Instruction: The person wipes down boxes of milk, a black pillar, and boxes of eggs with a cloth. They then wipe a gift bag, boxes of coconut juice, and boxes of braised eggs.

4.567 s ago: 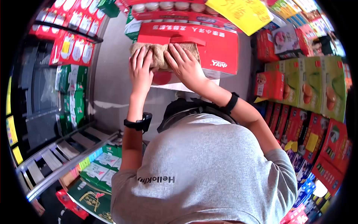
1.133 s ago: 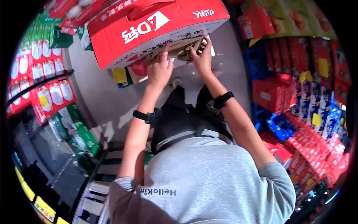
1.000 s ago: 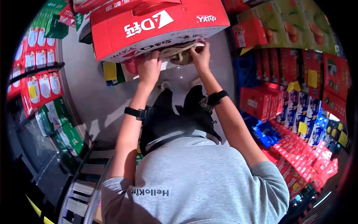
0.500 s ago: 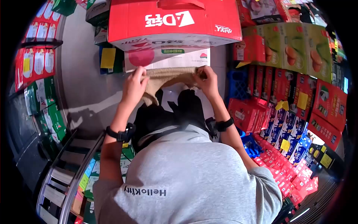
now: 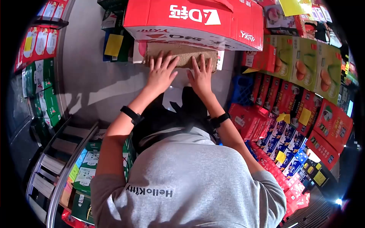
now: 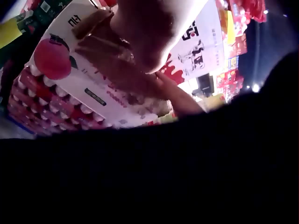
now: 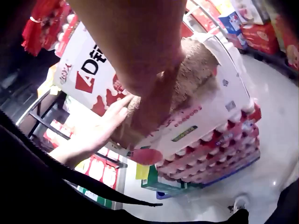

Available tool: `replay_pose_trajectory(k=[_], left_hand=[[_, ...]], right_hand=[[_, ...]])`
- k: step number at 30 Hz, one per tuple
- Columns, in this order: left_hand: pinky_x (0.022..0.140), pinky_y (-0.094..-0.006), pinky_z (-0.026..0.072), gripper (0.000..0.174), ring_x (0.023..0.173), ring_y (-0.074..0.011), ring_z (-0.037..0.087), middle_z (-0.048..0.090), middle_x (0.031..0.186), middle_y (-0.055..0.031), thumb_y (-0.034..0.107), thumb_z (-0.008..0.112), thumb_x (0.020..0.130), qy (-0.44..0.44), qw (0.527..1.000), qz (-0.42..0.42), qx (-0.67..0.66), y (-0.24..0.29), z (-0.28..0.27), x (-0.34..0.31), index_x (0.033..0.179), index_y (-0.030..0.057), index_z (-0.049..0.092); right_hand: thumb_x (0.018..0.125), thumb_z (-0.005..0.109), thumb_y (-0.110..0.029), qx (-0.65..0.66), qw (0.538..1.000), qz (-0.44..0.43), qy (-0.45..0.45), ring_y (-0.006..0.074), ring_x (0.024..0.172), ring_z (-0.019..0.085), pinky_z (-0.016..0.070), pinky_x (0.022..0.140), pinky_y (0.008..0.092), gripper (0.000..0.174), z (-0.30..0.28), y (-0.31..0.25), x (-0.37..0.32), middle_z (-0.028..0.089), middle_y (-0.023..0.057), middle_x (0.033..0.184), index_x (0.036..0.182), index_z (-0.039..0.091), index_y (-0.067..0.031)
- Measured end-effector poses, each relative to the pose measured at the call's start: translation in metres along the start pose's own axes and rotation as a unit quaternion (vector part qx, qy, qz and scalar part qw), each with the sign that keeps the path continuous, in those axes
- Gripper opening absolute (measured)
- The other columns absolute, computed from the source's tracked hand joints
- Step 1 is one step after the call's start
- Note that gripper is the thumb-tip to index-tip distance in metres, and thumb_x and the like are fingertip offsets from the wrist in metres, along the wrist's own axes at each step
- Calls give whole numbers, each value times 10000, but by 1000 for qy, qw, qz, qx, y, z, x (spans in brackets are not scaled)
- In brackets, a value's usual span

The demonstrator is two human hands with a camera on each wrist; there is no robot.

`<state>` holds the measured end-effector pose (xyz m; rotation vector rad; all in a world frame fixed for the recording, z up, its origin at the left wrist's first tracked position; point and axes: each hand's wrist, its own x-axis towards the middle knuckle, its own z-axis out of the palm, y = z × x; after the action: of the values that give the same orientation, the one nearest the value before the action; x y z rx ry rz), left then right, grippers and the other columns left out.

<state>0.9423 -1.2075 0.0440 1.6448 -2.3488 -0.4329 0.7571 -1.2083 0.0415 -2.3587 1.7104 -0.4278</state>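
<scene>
A brown cloth [image 5: 186, 55] lies spread on the ledge of a white carton [image 5: 139, 51], right in front of a red and white carton [image 5: 194, 19] with a carry strap. My left hand [image 5: 161, 74] rests on the cloth's left part, fingers spread and straight. To its right, my right hand [image 5: 201, 78] touches the cloth with extended fingers too. In the right wrist view the cloth [image 7: 196, 70] covers much of the white carton's top, and its lower side shows rows of bottles [image 7: 215, 154]. The left wrist view shows the cloth [image 6: 112, 60] in shadow under the hand.
Red boxes [image 5: 251, 117] and green boxes [image 5: 294, 62] are stacked on the right, near a blue crate [image 5: 242, 91]. Green cartons [image 5: 43, 93] line the left side. A metal rack [image 5: 62, 152] stands at the lower left, and a yellow tag [image 5: 113, 45] hangs beside the white carton.
Earlier the cloth lay on the red carton's top, then both hands drew it down and held it by its ends. Now it lies on the white carton, and the fingers have straightened over it.
</scene>
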Motion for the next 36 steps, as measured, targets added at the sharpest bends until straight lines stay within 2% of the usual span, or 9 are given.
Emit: replay_pose_trajectory(k=[1,4,10,11,15,22,25,34,36], left_hand=[[1028,-582,160,524,1304,-338,211,287,1402,-65,330,533,840,1,1000,-3,-12,-8,4,-1,1331,232,380],[1028,-589,147,540,1290,-435,176,221,1435,-92,321,538,836,15,1000,-2,-2,-22,-6,-5,1342,242,368],[1039,-576,131,547,1298,-447,146,213,1432,-130,326,546,828,40,999,-22,26,-47,-11,-18,1340,240,371],[1051,-546,148,586,1292,-432,181,235,1417,-150,300,573,792,45,997,-35,52,-50,-16,-20,1328,165,379],[1063,-476,195,671,1260,-400,273,295,1384,-166,234,615,699,58,993,-70,71,-51,-15,-19,1294,36,378],[1048,-454,245,703,1274,-375,270,324,1364,-162,239,639,678,46,994,-72,61,-49,-14,-18,1300,47,372],[1024,-432,293,620,1276,-337,295,406,1300,-170,263,663,653,2,1000,-30,-10,-44,-12,-10,1187,16,469],[971,-410,369,643,1207,-371,382,462,1230,-184,302,680,606,-46,998,49,-14,8,-2,35,1118,-41,497],[945,-422,387,638,1182,-382,397,463,1221,-178,291,679,601,-128,990,34,-58,23,-1,49,1119,-33,494]], right_hand=[[770,606,-216,-26,999,25,-6,486,1247,221,241,990,576,562,5,1,-2,272,193,1385,1295,422,-140],[797,591,-346,-29,998,46,-21,545,1249,151,221,967,626,630,13,5,1,216,212,1412,1354,344,-188],[758,599,-420,-70,996,-21,-47,562,1241,152,190,968,646,667,24,-16,22,175,233,1421,1352,341,-263],[750,605,-414,-63,997,-35,-40,554,1237,173,188,972,642,673,31,-20,27,186,232,1417,1349,341,-258],[756,598,-370,-62,995,-76,-20,489,1209,276,224,971,600,657,47,-46,40,274,214,1379,1333,360,-164],[784,574,-337,-42,988,-148,-25,428,1232,286,237,998,543,609,43,-38,41,292,194,1377,1304,378,-90],[792,566,-329,-46,987,-150,-37,421,1248,275,237,1007,529,587,43,-35,39,303,197,1371,1285,391,-61],[790,547,-279,-82,994,-60,-27,407,1280,262,223,1048,471,568,31,4,17,351,224,1338,1268,402,-8],[804,488,-256,-91,995,-25,-26,416,1283,260,207,1053,485,546,31,17,13,380,245,1317,1268,405,18]])
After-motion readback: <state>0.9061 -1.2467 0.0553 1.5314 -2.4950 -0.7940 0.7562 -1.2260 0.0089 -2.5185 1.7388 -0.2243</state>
